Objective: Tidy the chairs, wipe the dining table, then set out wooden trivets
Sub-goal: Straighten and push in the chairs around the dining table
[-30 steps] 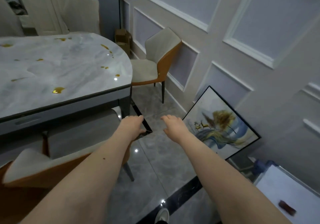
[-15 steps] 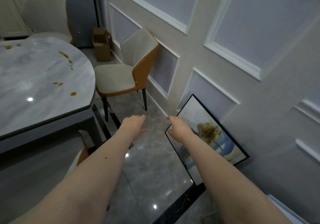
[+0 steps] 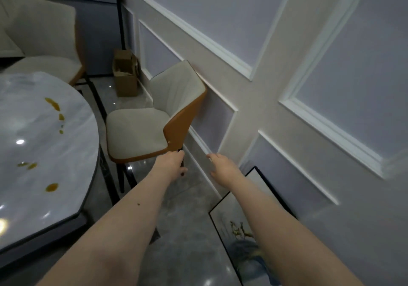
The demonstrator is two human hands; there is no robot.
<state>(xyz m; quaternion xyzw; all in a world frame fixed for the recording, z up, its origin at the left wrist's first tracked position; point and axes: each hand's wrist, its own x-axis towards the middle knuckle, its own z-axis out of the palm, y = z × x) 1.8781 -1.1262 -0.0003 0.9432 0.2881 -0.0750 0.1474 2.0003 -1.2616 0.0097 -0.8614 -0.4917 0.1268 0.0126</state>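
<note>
Hands both stretched out w/ loose fingers, holding nothing: left hand right at the front corner of the cream-and-orange padded chair, right hand just beside it. Chair sits btwn the grey marble surface w/ yellow spills and the panelled wall.

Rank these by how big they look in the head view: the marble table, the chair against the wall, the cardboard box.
1. Marble table, cut off by the frame's edge.
2. Chair against the wall.
3. Cardboard box, farthest from the camera, so it looks smaller than it is.
</note>
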